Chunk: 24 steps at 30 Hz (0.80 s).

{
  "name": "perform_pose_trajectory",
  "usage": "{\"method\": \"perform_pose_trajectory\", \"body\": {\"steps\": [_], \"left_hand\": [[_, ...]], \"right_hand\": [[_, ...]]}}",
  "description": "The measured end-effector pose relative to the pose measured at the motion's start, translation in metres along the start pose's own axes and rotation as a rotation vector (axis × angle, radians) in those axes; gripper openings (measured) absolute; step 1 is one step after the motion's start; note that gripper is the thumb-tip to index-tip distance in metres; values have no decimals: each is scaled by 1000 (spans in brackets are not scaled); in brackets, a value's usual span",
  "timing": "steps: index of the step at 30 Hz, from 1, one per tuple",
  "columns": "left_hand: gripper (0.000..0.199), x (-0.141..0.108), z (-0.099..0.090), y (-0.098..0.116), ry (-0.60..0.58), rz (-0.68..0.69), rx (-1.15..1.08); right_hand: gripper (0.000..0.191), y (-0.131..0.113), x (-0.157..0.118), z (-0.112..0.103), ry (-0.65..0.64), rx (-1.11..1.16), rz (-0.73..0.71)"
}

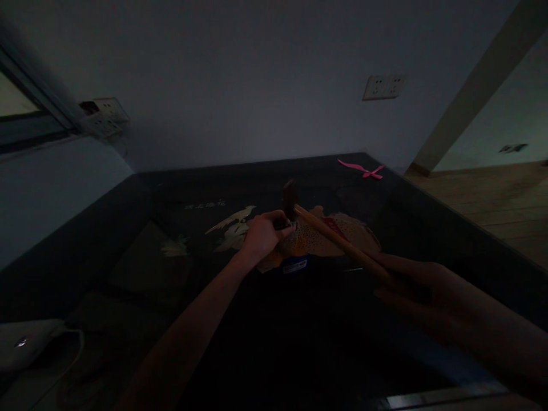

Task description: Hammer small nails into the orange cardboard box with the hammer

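My right hand (411,288) is wrapped round the wooden handle of a hammer (342,242). The hammer's dark head (290,197) is up beside the fingertips of my left hand (266,234). Those fingers are closed in a pinch; what they hold, if anything, is too dark to make out. Under and beside my left hand lies a flat brown speckled piece (317,240) with an orange patch and a red strip. A small blue label with white print (295,264) shows at its near edge.
The dark glossy table (274,342) meets the wall at the back. A pink ribbon (366,169) lies at its far right corner. At the lower left is a white device (32,339) with a cable. Wall sockets (383,87) are above the table.
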<state>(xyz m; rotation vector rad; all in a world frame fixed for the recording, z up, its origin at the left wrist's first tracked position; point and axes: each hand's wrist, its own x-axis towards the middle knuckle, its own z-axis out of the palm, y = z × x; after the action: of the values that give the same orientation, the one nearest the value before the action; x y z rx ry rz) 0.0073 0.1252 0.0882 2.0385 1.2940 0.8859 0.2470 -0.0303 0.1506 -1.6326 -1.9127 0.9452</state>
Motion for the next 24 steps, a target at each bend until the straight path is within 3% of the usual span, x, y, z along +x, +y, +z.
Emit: {"method": "perform_pose_trajectory", "body": {"steps": [5, 11, 16, 24], "left_hand": [[22, -1, -1, -1, 3, -37, 17], [10, 0, 1, -2, -14, -7, 1], [20, 1, 0, -1, -14, -46, 40], [14, 1, 1, -3, -19, -24, 13]], "right_hand": [[39, 2, 1, 1, -42, -10, -6], [46, -1, -1, -1, 16, 20, -25], [44, 1, 1, 2, -9, 16, -36], [44, -5, 1, 0, -10, 9, -31]]}}
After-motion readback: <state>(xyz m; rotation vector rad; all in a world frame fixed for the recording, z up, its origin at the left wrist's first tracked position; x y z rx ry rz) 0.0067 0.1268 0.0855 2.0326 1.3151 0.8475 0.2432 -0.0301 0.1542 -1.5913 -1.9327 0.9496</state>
